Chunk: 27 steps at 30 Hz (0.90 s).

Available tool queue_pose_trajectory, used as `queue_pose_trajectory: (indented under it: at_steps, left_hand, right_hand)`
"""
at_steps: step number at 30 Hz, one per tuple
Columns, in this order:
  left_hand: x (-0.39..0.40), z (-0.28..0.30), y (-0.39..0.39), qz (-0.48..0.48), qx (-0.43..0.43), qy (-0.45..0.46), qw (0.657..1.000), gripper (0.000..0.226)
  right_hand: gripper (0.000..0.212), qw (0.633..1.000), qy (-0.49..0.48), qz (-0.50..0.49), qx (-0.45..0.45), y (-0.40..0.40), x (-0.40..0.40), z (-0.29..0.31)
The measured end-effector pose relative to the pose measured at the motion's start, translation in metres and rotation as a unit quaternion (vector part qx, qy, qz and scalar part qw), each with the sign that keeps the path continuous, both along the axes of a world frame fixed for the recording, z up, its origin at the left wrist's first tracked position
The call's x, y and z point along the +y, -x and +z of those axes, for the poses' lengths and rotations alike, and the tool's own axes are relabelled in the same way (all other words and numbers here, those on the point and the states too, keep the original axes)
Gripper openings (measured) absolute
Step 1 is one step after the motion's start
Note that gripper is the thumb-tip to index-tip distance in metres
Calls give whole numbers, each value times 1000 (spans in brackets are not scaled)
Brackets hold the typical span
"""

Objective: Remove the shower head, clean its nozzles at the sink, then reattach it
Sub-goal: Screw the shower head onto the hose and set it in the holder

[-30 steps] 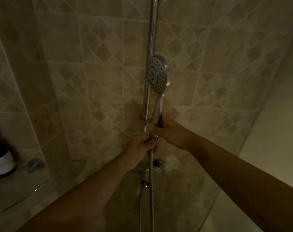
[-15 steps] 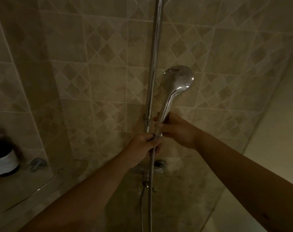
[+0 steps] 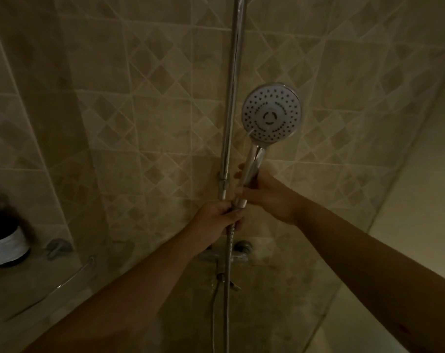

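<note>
Shower head (image 3: 272, 113): you've got it upright, just R of the riser rail (image 3: 232, 98), nozzle face turned toward you, dots + centre ring plainly visible. Handle runs down & slightly L into your hands.
R hand (image 3: 266, 193): your fingers are curled round the chrome handle, low on it, near the base; thumb side faces the rail. Firm wrap, nothing else in it.
L hand (image 3: 217, 216): just below the R, touching or nearly so. Fingers closed round the joint where the hose (image 3: 227, 276) meets the handle base; can't tell if it's the nut or the hose end itself you grip.
Hose: metal, hangs straight down from your L hand, passing in front of the mixer valve (image 3: 231, 252). A 2nd loop of it shows lower L of that.
Rail: chrome, vertical, fixed to the tiled wall (image 3: 140, 110); bracket sits beside your R fingers.
Shelf (image 3: 25, 284): corner shelf w/ rail edge, far L, well apart from your hands.
Bottle (image 3: 6, 240): dark, pale label, stands upright on that shelf. Label text too dim to read.
Light: dim, beige diamond tiles.
</note>
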<state>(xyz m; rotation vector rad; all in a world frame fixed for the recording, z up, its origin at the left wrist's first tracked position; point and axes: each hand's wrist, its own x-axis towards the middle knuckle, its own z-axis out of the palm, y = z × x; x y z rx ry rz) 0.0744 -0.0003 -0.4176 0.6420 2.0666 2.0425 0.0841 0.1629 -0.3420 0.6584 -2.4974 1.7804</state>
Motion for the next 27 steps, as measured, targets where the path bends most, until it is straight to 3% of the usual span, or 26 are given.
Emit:
queue_pose_trajectory:
  at_steps: [2,3,6,9,11,14,16,18,21,24,27]
  left_hand:
    - [0,1,-1,-16,-20,-30,999,18]
    - [1,1,-1,-13,-24,-37,999,19]
    - [7,-1,-1,48,-4,-13,999,16]
    - [13,-7,-7,121,48,29,991,22]
    - [14,-8,-11,105,38,30,993,24]
    - [5,-2,-14,12,-14,-22,1000,20]
    - [-3,4,-13,-32,-64,-76,995,17]
    - [-6,7,-11,-45,-78,-94,991,16]
    - [0,5,-12,27,-16,-20,999,17]
    - [7,-2,-14,92,32,29,995,23]
    - [4,0,-15,62,14,36,997,22]
  right_hand:
    - [27,992,68,82,-67,-2,5,9]
    - [23,993,66,82,-61,-2,5,12]
    - [26,999,-8,-40,6,0,-4,10]
    - [31,966,-128,-203,92,3,-15,2]
    - [31,951,-164,-235,115,2,-17,1]
    - [33,995,-49,-82,0,2,-13,4]
    - [38,994,50,29,-93,-1,-7,11]
    - [40,991,59,51,-109,-2,-3,17]
    - [39,995,-18,-87,-38,-1,-11,14]
    - [47,962,-100,-249,45,1,-22,2]
    - [47,972,-80,-218,37,-1,-21,-6]
